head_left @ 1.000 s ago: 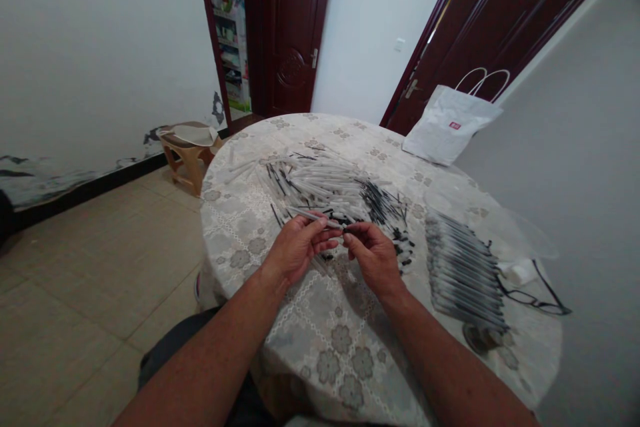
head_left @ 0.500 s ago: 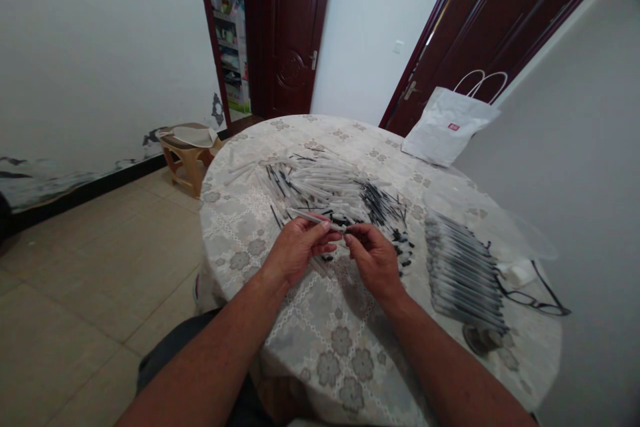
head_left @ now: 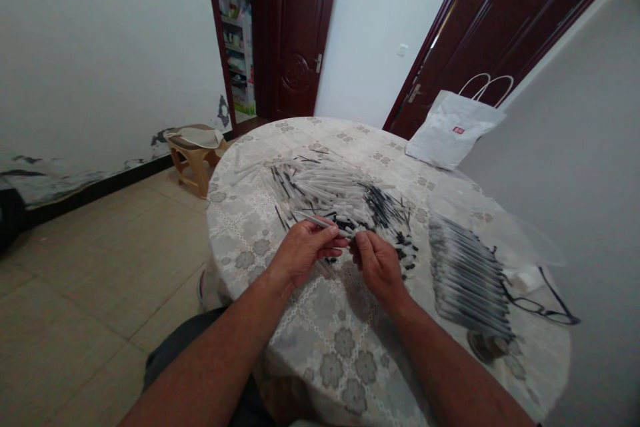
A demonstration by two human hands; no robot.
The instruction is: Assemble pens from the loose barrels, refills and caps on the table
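Observation:
Over the near side of a pile of parts, my left hand (head_left: 309, 250) is closed round a slim grey-white pen barrel (head_left: 316, 219), which slants up to the left. My right hand (head_left: 377, 263) pinches at the barrel's right end; any small part between its fingertips is too small to make out. Just beyond lie many pale translucent barrels (head_left: 325, 183) in a loose heap. Thin black refills (head_left: 383, 207) are bunched to the right of it. Small black and white pieces (head_left: 406, 255), like caps or tips, are scattered beside my right hand.
A neat stack of pens (head_left: 467, 277) lies at the right on the round, cloth-covered table (head_left: 345, 347). Near it are black-framed glasses (head_left: 545, 310) and a small round container (head_left: 487, 345). A white paper bag (head_left: 453, 130) stands at the far right edge. A stool (head_left: 193, 157) is beyond the table, left.
The view has shifted slightly, moving the scene a little right and down. My right hand has turned a bit at the barrel's end; my left still holds the barrel.

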